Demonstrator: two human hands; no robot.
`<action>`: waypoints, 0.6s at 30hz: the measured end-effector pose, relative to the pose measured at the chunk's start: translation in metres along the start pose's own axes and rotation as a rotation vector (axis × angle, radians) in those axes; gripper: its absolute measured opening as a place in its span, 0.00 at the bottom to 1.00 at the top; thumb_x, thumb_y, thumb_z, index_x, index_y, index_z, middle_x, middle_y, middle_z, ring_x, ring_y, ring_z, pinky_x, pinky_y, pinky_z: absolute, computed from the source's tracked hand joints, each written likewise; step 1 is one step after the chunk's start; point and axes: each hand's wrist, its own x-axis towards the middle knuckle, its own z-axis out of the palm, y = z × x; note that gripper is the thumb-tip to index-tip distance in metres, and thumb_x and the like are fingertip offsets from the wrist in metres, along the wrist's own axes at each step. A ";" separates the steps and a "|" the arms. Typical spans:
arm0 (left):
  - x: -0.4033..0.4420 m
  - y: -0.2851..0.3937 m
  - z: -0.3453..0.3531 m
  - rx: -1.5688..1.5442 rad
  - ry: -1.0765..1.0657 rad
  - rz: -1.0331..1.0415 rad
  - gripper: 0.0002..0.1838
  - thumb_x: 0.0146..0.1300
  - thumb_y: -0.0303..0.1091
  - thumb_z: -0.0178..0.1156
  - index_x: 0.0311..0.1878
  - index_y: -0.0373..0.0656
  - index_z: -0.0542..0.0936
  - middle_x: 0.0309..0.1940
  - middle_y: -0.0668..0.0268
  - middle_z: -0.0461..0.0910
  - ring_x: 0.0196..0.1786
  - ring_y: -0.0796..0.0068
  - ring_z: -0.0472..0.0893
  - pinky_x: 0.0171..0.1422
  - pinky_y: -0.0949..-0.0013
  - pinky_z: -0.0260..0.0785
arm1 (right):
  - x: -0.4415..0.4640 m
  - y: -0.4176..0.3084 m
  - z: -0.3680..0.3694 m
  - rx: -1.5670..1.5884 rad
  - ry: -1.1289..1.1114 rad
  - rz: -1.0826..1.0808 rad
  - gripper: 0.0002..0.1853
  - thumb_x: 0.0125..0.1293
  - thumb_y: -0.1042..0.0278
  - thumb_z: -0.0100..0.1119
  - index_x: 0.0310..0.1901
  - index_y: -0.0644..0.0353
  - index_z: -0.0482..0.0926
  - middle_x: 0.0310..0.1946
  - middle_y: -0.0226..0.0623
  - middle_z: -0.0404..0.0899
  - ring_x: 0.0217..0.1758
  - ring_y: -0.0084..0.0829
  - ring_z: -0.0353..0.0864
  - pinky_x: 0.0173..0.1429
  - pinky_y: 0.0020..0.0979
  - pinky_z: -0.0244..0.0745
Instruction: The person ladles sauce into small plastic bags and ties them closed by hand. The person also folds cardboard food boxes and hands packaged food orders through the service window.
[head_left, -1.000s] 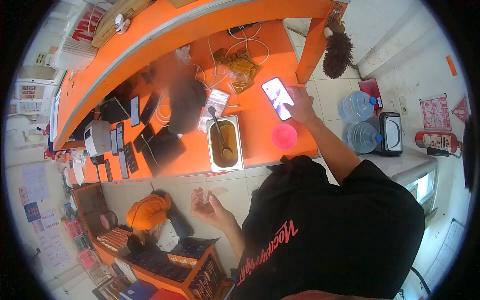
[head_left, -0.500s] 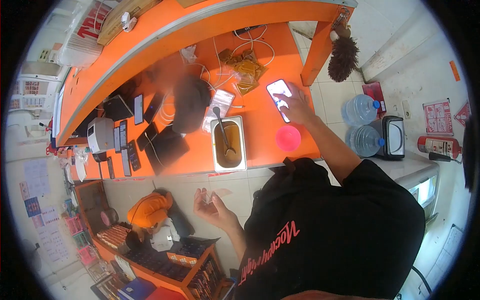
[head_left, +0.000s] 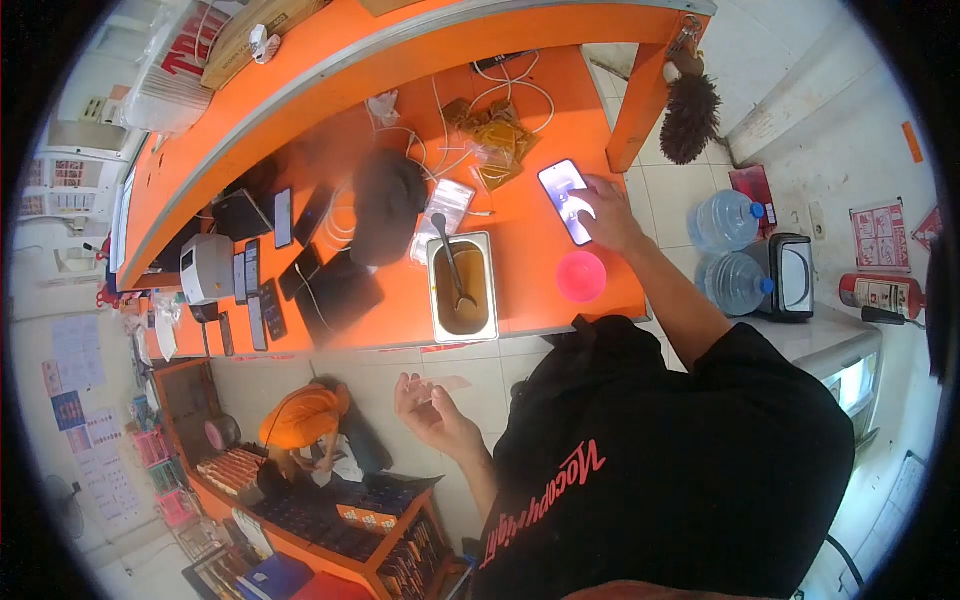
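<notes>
My right hand (head_left: 608, 212) reaches over a smartphone (head_left: 556, 185) that lies on the orange table with its screen lit. Its fingers are apart and bent, touching the screen. Off the table's front edge, my left hand (head_left: 436, 415) is raised palm up, its fingers curled around a thin clear plastic piece (head_left: 452, 382). A pink bowl (head_left: 581, 277) stands close to my right forearm. Left of that bowl is a metal container (head_left: 491, 262) of brownish liquid, with a dark ladle (head_left: 452, 262) leaning in it.
Several phones (head_left: 257, 322) and cables lie on the left of the table (head_left: 530, 310). Near its back are brown plastic packets (head_left: 505, 140). An orange shelf beam (head_left: 400, 40) crosses above. Water jugs (head_left: 735, 282) stand at right. A person in orange (head_left: 303, 415) bends over shelves below left.
My right fingers have shifted on the phone's screen, and more of its lit picture has turned purple. My left hand stays raised with the plastic piece. The person in orange has moved their arms.
</notes>
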 end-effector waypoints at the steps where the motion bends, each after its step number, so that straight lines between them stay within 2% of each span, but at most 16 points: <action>1: 0.000 -0.001 -0.001 0.038 -0.017 0.043 0.12 0.72 0.24 0.57 0.56 0.37 0.71 0.68 0.51 0.66 0.69 0.56 0.71 0.72 0.53 0.67 | 0.000 0.000 0.001 0.017 0.038 -0.011 0.21 0.63 0.66 0.61 0.59 0.50 0.82 0.66 0.42 0.72 0.70 0.47 0.69 0.74 0.48 0.63; 3: 0.002 0.000 -0.001 0.075 -0.027 0.088 0.09 0.72 0.25 0.57 0.52 0.36 0.72 0.68 0.51 0.66 0.69 0.56 0.71 0.73 0.53 0.67 | 0.003 -0.004 -0.001 0.036 0.077 -0.029 0.20 0.62 0.68 0.61 0.58 0.51 0.83 0.64 0.43 0.74 0.69 0.47 0.70 0.74 0.47 0.64; 5: 0.004 0.005 -0.002 0.135 -0.023 0.075 0.06 0.73 0.28 0.58 0.46 0.36 0.73 0.67 0.50 0.67 0.69 0.56 0.71 0.75 0.51 0.65 | 0.009 -0.014 -0.012 0.183 0.248 -0.045 0.17 0.62 0.74 0.61 0.53 0.55 0.83 0.55 0.45 0.80 0.60 0.47 0.77 0.67 0.46 0.70; 6: 0.006 0.007 -0.001 0.138 -0.015 0.075 0.06 0.73 0.28 0.58 0.46 0.36 0.73 0.67 0.50 0.67 0.69 0.56 0.71 0.75 0.51 0.65 | 0.013 -0.021 -0.017 0.192 0.301 -0.002 0.15 0.61 0.78 0.62 0.51 0.59 0.83 0.46 0.45 0.83 0.51 0.47 0.81 0.59 0.45 0.75; 7: 0.009 0.010 0.001 0.054 0.000 0.030 0.07 0.74 0.29 0.58 0.45 0.36 0.73 0.67 0.50 0.67 0.69 0.56 0.71 0.75 0.51 0.65 | 0.017 -0.035 -0.026 0.196 0.296 -0.008 0.15 0.61 0.78 0.62 0.51 0.59 0.83 0.46 0.45 0.83 0.51 0.47 0.81 0.59 0.45 0.75; 9: 0.016 0.018 0.007 -0.028 0.025 -0.019 0.07 0.75 0.31 0.58 0.45 0.36 0.73 0.67 0.51 0.67 0.69 0.56 0.72 0.75 0.51 0.66 | 0.019 -0.079 -0.051 0.350 0.256 -0.031 0.17 0.62 0.80 0.62 0.53 0.61 0.82 0.48 0.47 0.82 0.55 0.46 0.80 0.60 0.38 0.76; 10: 0.022 0.023 0.011 -0.204 0.011 -0.074 0.07 0.75 0.32 0.58 0.45 0.37 0.74 0.67 0.51 0.67 0.68 0.57 0.72 0.74 0.53 0.67 | 0.016 -0.108 -0.066 0.452 0.098 -0.046 0.20 0.62 0.74 0.66 0.57 0.61 0.80 0.51 0.46 0.81 0.58 0.45 0.79 0.62 0.40 0.75; 11: 0.027 0.028 0.016 -0.381 0.000 -0.126 0.07 0.76 0.32 0.57 0.45 0.37 0.74 0.67 0.51 0.67 0.67 0.57 0.73 0.73 0.54 0.68 | 0.010 -0.130 -0.069 0.447 0.031 -0.207 0.22 0.62 0.71 0.68 0.59 0.60 0.79 0.53 0.45 0.80 0.60 0.45 0.78 0.63 0.40 0.73; 12: 0.030 0.032 0.019 -0.382 0.017 -0.124 0.07 0.76 0.32 0.57 0.45 0.37 0.74 0.67 0.51 0.67 0.67 0.57 0.73 0.73 0.54 0.68 | 0.003 -0.152 -0.071 0.439 -0.037 -0.372 0.25 0.62 0.67 0.70 0.60 0.60 0.78 0.55 0.44 0.79 0.61 0.44 0.77 0.65 0.41 0.72; 14: 0.036 0.038 0.024 -0.517 -0.052 -0.195 0.06 0.77 0.32 0.57 0.45 0.41 0.73 0.67 0.52 0.68 0.70 0.56 0.72 0.71 0.47 0.68 | -0.008 -0.202 -0.083 0.405 -0.223 -0.599 0.31 0.61 0.57 0.72 0.65 0.57 0.76 0.58 0.46 0.76 0.63 0.44 0.74 0.66 0.44 0.69; 15: 0.038 0.041 0.026 -0.518 -0.025 -0.194 0.06 0.77 0.32 0.57 0.45 0.41 0.73 0.67 0.52 0.68 0.70 0.56 0.72 0.71 0.47 0.68 | -0.017 -0.217 -0.077 0.409 -0.241 -0.619 0.31 0.61 0.57 0.72 0.65 0.57 0.76 0.58 0.46 0.76 0.63 0.44 0.74 0.66 0.44 0.69; 18: 0.043 0.042 0.033 -0.585 -0.122 -0.170 0.04 0.77 0.31 0.58 0.46 0.42 0.74 0.68 0.52 0.67 0.67 0.57 0.73 0.69 0.53 0.70 | -0.038 -0.244 -0.059 0.334 -0.356 -0.699 0.26 0.62 0.56 0.70 0.60 0.58 0.79 0.52 0.42 0.80 0.59 0.43 0.77 0.64 0.43 0.69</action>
